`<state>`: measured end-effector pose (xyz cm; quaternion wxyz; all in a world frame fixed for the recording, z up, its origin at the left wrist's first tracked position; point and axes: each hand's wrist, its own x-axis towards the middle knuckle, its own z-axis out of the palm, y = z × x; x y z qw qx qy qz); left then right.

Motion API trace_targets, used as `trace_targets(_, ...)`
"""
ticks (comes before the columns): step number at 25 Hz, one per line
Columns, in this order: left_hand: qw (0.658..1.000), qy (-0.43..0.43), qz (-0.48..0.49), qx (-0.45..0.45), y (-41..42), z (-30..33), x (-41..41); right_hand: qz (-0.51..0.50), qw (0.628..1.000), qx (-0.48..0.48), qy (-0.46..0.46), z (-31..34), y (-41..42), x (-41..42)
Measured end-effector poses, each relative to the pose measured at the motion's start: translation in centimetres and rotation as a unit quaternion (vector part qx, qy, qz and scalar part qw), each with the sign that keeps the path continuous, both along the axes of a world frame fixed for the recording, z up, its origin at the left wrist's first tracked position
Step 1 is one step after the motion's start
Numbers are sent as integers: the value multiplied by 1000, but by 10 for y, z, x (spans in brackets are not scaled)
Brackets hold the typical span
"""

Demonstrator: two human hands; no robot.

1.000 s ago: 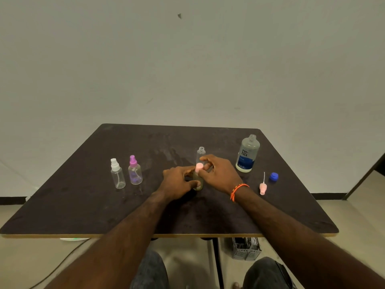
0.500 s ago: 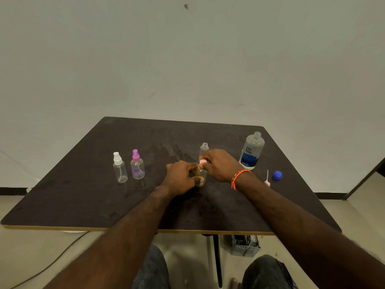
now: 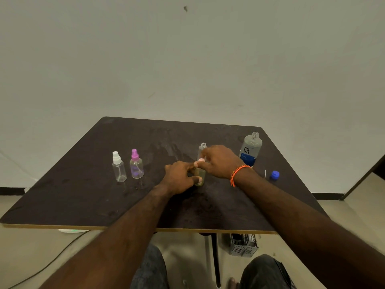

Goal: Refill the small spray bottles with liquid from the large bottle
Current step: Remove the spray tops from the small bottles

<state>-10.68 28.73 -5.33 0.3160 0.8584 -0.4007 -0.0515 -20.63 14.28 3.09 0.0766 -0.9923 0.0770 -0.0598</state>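
While left hand (image 3: 180,177) grips small bottle (image 3: 200,175), right hand (image 3: 218,161) pinches pink sprayer (image 3: 201,160)

**Bottles on the table in front of you**

Your small yellowish spray bottle (image 3: 200,175) stands upright near the middle of the table, its pink spray top (image 3: 200,160) on its neck. Just behind it stands an uncapped clear small bottle (image 3: 202,147), mostly hidden. To your left, two more small bottles stand upright side by side: a clear one with a white spray top (image 3: 118,170) and one with a purple spray top (image 3: 136,164). The large bottle (image 3: 250,149), clear with a blue label, stands open on your right; its blue cap (image 3: 274,175) lies apart, nearer you.
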Motion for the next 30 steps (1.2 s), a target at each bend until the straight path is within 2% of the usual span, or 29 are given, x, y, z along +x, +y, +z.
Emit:
trace_targets(6, 1000, -19, 15, 10, -4, 0, 1, -56, 997, 2, 46, 2, 15, 9)
trace_targets(10, 1000, 18, 3, -19, -5, -6, 6, -26, 996, 20, 78, 10, 23, 10)
trace_targets(13, 1000, 12, 0, -4, -5, -6, 7, -21, 996, 73, 53, 7, 22, 3)
trace_targets(17, 1000, -2, 8, -2, -7, -6, 5, -97, 995, 28, 21, -1, 16, 7)
trace_targets(22, 1000, 13, 1, -24, -5, -10, 7, -20, 995, 54, 83, 3, 18, 10)
trace_targets(25, 999, 23, 0, -27, -4, -13, 8, -12, 994, 90, 64, 4, 21, 7)
trace_targets(28, 1000, 16, 2, -14, -5, -9, 5, -76, 996, 44, 14, 3, 16, 7)
trace_targets(30, 1000, -1, 9, -8, -5, -8, 4, -92, 995, 26, 36, 2, 14, 8)
